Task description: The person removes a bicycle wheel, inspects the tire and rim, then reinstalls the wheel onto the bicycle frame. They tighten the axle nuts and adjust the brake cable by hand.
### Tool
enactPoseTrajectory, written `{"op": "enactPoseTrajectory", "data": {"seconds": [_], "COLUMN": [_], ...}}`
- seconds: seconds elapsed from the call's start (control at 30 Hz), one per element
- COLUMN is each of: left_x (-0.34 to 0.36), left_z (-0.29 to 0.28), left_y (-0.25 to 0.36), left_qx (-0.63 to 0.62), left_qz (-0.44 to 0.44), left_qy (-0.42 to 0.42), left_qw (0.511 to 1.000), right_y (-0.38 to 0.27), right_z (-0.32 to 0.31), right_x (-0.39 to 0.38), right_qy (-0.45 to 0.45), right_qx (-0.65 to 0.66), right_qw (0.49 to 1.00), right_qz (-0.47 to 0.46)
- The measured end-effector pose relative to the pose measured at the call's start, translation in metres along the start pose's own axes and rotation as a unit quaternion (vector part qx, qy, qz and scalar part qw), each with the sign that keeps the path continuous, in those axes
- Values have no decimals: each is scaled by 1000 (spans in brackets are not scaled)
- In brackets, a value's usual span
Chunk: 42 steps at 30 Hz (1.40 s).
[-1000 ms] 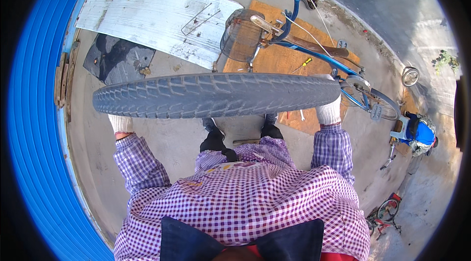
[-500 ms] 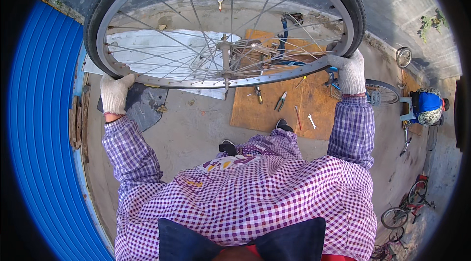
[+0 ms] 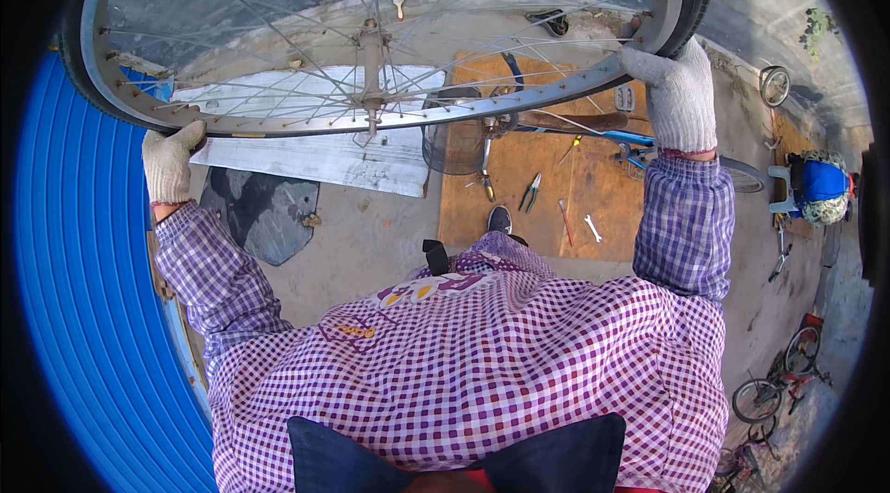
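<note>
Above the wooden board (image 3: 612, 192) and the ground to its left, a bicycle wheel (image 3: 373, 76) hangs tilted between two gloved hands. Well left of the board, the left hand (image 3: 170, 166) is clamped on the lower edge of the wheel, its thumb set apart from the fingers. Over the board's far right corner, the right hand (image 3: 681, 103) grips the tyre and rim, thumb laid along the rim's near side. Its other fingers seem to curl behind the tyre, though the wheel largely hides them. On the board lie pliers (image 3: 530, 192), a wrench (image 3: 592, 229) and a yellow-handled screwdriver (image 3: 571, 146).
</note>
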<state>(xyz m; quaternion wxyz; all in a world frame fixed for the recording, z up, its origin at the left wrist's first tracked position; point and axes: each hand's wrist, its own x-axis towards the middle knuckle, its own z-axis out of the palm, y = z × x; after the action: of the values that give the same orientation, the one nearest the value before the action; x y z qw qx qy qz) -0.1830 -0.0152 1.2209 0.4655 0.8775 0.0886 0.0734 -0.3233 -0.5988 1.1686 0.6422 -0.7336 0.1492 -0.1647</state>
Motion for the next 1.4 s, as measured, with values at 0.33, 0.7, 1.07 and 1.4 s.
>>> {"op": "enactPoseTrajectory", "data": {"seconds": [0.33, 0.7, 1.07, 1.4], "left_x": [-2, -35, -45, -54], "left_z": [36, 90, 122, 137], "left_y": [-81, -157, -250, -286], "left_qx": [-20, 66, 119, 137], "left_qz": [1, -31, -22, -28], "left_qy": [-12, -21, -45, -45], "left_qw": [1000, 997, 992, 989], "right_y": [73, 178, 245, 282], "right_z": [19, 23, 50, 60], "right_x": [2, 10, -24, -34], "right_qy": [-7, -24, -30, -13], "right_qx": [-75, -48, -142, -114], "right_qw": [997, 995, 982, 975], "right_qz": [-12, 84, 117, 191]}}
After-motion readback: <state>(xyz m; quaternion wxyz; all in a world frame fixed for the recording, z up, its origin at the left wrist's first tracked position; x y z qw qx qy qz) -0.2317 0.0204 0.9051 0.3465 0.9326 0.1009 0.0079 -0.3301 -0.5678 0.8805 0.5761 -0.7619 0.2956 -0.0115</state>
